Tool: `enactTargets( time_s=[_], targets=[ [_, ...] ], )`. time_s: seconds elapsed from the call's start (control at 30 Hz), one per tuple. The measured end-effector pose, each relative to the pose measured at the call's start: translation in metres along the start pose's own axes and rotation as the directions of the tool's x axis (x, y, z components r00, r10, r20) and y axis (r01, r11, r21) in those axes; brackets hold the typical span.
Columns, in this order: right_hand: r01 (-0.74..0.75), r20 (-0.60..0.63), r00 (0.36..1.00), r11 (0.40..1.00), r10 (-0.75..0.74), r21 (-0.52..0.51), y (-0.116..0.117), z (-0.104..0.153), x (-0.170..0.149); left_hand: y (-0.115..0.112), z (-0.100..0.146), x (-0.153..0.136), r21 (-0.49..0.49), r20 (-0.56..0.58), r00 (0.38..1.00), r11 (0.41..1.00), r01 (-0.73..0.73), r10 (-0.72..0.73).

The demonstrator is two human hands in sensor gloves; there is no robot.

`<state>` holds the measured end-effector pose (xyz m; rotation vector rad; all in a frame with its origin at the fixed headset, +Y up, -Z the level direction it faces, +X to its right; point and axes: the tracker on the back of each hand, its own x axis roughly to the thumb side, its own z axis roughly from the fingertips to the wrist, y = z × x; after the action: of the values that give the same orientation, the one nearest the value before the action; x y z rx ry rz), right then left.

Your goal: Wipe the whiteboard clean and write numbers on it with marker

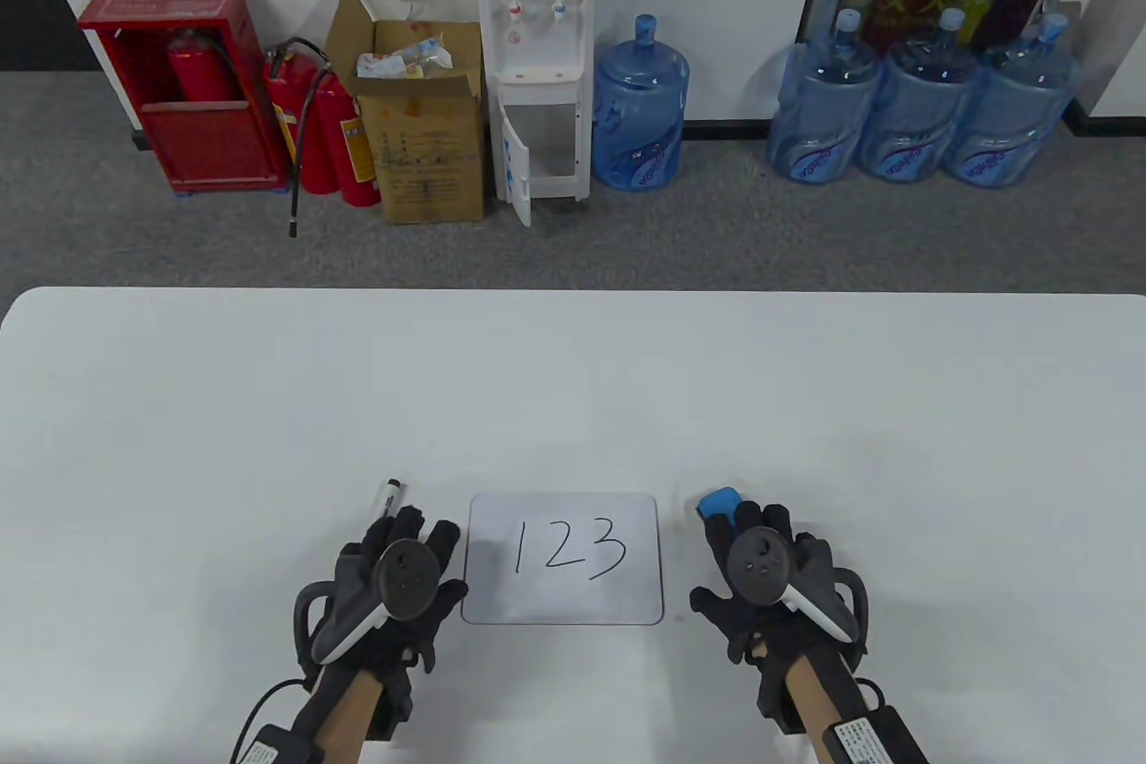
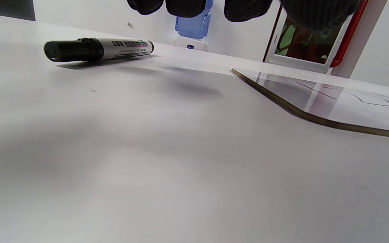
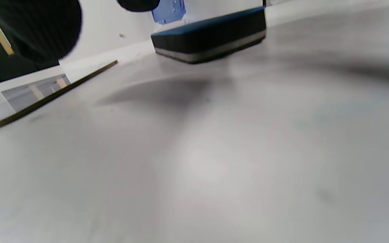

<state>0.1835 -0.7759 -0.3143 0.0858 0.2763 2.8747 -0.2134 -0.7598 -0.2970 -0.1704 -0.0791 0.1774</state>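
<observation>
A small whiteboard [image 1: 562, 558] with "123" in black marker lies flat at the table's near middle. Just left of it, my left hand [image 1: 414, 536] hovers palm down with relaxed fingers and holds nothing. The capped black-and-white marker [image 1: 388, 497] lies on the table just beyond those fingers; in the left wrist view the marker [image 2: 98, 49] rests free, with my fingertips [image 2: 184, 6] above it. Right of the board, my right hand [image 1: 761, 529] hovers over the near end of the blue eraser [image 1: 719, 502]. The eraser [image 3: 211, 35] sits on the table, ungripped.
The white table [image 1: 573, 388] stretches far behind the board. On the floor beyond it stand a water dispenser [image 1: 535, 47], a cardboard box [image 1: 425, 128], fire extinguishers [image 1: 322, 119] and several blue water jugs [image 1: 913, 101]. The board's edge [image 2: 316, 116] lies right of my left hand.
</observation>
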Motion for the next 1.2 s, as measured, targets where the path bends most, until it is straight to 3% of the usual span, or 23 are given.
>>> enactTargets(
  time_s=[0.37, 0.73, 0.9, 1.2],
  targets=[
    [-0.089, -0.207, 0.975, 0.995, 0.080, -0.035, -0.011, -0.032, -0.006, 0.002, -0.001, -0.002, -0.001, 0.005, 1.000, 1.000, 0.006, -0.006],
    [-0.103, -0.203, 0.976, 0.991, 0.083, -0.089, -0.013, -0.037, 0.003, -0.007, -0.006, 0.018, -0.045, 0.043, 0.998, 0.997, 0.058, -0.056],
    [-0.023, -0.121, 0.993, 0.988, 0.004, -0.150, -0.020, -0.036, 0.018, -0.014, -0.011, 0.027, -0.079, 0.035, 0.994, 0.991, 0.105, -0.102],
    [-0.029, 0.164, 0.985, 0.989, 0.054, -0.146, -0.020, -0.026, 0.099, -0.026, -0.016, 0.032, -0.178, 0.010, 0.981, 0.965, 0.194, -0.196]
  ],
)
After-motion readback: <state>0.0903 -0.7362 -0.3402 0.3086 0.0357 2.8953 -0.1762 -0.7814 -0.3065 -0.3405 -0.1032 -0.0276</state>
